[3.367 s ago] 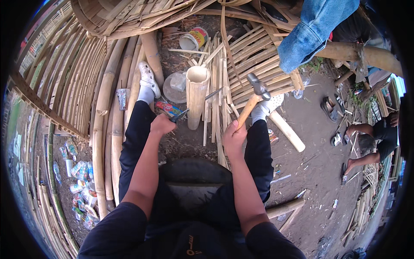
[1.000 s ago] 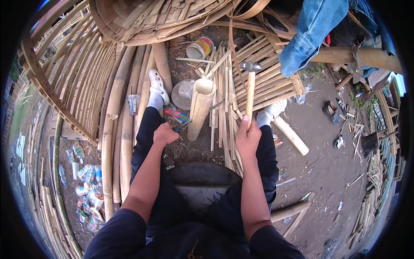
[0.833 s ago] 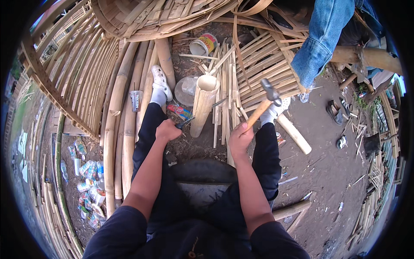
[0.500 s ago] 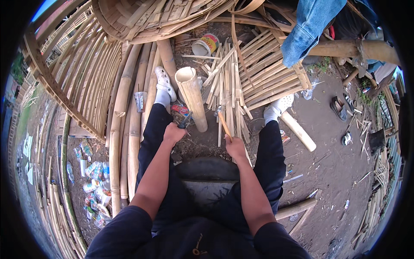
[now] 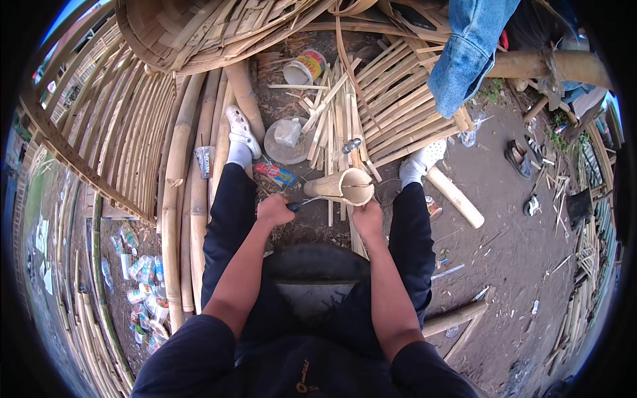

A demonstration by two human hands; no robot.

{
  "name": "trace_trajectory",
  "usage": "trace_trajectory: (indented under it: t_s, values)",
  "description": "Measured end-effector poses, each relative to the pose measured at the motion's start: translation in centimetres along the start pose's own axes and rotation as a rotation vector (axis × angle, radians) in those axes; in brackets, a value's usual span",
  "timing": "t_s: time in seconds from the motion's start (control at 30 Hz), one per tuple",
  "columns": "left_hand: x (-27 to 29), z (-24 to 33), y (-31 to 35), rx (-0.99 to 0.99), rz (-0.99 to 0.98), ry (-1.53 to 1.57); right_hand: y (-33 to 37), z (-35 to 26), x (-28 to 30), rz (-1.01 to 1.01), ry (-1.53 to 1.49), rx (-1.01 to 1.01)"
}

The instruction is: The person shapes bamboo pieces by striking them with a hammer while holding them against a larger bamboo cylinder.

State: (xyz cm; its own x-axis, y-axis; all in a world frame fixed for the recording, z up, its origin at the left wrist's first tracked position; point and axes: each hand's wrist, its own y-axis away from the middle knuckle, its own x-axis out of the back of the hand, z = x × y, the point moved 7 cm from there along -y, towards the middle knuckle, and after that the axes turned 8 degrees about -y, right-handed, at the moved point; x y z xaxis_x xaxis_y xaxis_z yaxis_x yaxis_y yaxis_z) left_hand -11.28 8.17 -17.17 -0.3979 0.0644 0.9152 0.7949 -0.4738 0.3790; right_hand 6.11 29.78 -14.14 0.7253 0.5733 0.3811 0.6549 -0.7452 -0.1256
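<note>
Bamboo tube (image 5: pixel 324 186) has tipped toward the right hand (image 5: pixel 369 219), no longer upright for the work.
Hands are apart: left hand (image 5: pixel 273 209) clamped on the knife (image 5: pixel 294 207), blade at the tube; right seems closed on the hammer (image 5: pixel 352 145), handle partly hidden. Bamboo poles (image 5: pixel 178 172) limit the left side; soil (image 5: pixel 507 229) extends rightward.
</note>
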Motion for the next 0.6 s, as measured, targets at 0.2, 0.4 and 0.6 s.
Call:
trace_trajectory:
  t_s: [0.2,0.4,0.6]
  values:
    - [1.9,0.2,1.2,-0.084,-0.036,0.079,-0.9,-2.6,1.2,-0.006,0.02,-0.11]
    - [1.1,-1.5,0.0,0.008,-0.083,0.101,-1.5,-2.2,1.2,-0.043,-0.049,-0.161]
    - [-0.8,-3.6,-0.1,0.162,-0.047,0.134,-1.5,-9.7,5.2,0.137,-0.157,0.158]
